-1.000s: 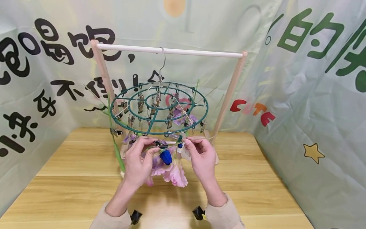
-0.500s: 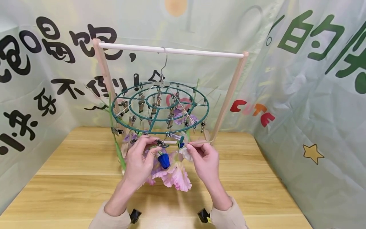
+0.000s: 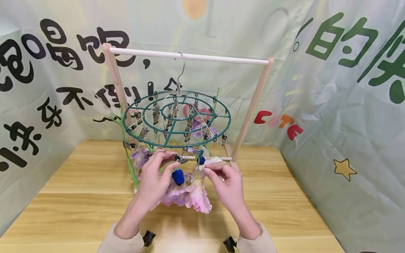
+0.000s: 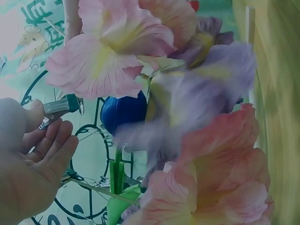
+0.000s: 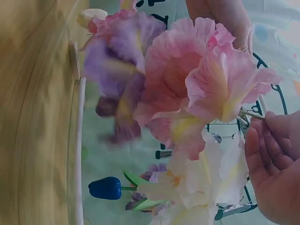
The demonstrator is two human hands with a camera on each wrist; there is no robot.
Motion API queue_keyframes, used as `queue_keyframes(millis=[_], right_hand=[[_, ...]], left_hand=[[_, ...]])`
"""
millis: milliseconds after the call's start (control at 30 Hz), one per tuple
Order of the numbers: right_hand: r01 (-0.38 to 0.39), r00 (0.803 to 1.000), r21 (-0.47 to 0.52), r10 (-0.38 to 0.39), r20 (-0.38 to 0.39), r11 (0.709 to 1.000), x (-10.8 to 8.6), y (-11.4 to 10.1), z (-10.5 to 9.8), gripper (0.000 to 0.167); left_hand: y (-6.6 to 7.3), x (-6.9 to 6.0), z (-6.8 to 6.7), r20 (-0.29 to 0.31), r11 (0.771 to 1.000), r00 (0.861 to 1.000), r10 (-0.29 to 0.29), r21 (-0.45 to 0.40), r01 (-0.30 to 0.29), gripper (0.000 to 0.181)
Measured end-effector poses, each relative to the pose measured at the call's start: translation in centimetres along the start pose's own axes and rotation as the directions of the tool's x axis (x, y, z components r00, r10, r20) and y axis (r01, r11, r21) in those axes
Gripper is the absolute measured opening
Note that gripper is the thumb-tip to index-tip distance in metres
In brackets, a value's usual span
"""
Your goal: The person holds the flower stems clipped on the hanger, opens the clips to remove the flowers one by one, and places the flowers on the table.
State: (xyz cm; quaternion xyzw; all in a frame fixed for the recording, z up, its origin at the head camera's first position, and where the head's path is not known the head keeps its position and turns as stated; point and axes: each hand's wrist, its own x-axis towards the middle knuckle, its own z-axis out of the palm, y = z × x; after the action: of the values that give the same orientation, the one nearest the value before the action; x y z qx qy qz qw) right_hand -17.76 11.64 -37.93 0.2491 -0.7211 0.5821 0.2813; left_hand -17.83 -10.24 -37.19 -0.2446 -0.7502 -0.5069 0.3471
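Observation:
In the head view my left hand [image 3: 155, 177] pinches a metal clip [image 3: 180, 159] that hangs from the front of the green round clip hanger [image 3: 169, 133]. The left wrist view shows that clip [image 4: 60, 107] between thumb and index finger, the other fingers loosely bent. Just below hangs a blue tulip [image 3: 178, 177]. My right hand [image 3: 228, 181] pinches a thin stem [image 5: 253, 114] between thumb and index finger; a pink ruffled flower [image 5: 220, 89] lies beside those fingertips. Petals hide where the stem leads. A second blue flower [image 3: 201, 160] hangs between the hands.
A wooden stand with a white bar [image 3: 190, 57] carries the hanger by its hook. Several loose clips [image 3: 156, 116] dangle from the rings. Purple flowers [image 3: 139, 154] hang behind the hands. A green stem [image 3: 130, 170] stands at left. Printed cloth [image 3: 316, 196] surrounds the wooden table [image 3: 79, 211].
My right hand has moved slightly right and down, away from the left. The near blue tulip has swung a little left and down. My left hand stays almost still at the clip.

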Motion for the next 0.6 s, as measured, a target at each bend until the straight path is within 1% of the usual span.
queue_keyframes(millis=[300, 400, 500, 600], right_hand=[[-0.042, 0.998, 0.092, 0.038, 0.044, 0.995, -0.6, -0.3, -0.8, 0.010], [-0.051, 0.997, 0.134, 0.042, 0.066, 0.990, -0.8, -0.4, -1.2, 0.010], [-0.031, 0.996, 0.178, 0.015, 0.089, 0.983, -0.9, -0.5, -1.6, 0.011], [0.020, 0.992, 0.195, -0.044, 0.121, 0.981, -1.0, -0.4, -1.9, 0.015]], left_hand=[[0.0, 0.0, -0.2, 0.024, 1.000, 0.999, -0.028, -0.003, 0.028, 0.022], [0.0, 0.0, -0.3, 0.024, 1.000, 0.999, -0.027, -0.011, 0.027, 0.023], [-0.1, 0.1, -0.3, 0.021, 1.000, 1.000, -0.014, -0.017, 0.014, 0.024], [-0.1, 0.1, -0.3, 0.015, 1.000, 1.000, -0.008, -0.010, 0.008, 0.024]])
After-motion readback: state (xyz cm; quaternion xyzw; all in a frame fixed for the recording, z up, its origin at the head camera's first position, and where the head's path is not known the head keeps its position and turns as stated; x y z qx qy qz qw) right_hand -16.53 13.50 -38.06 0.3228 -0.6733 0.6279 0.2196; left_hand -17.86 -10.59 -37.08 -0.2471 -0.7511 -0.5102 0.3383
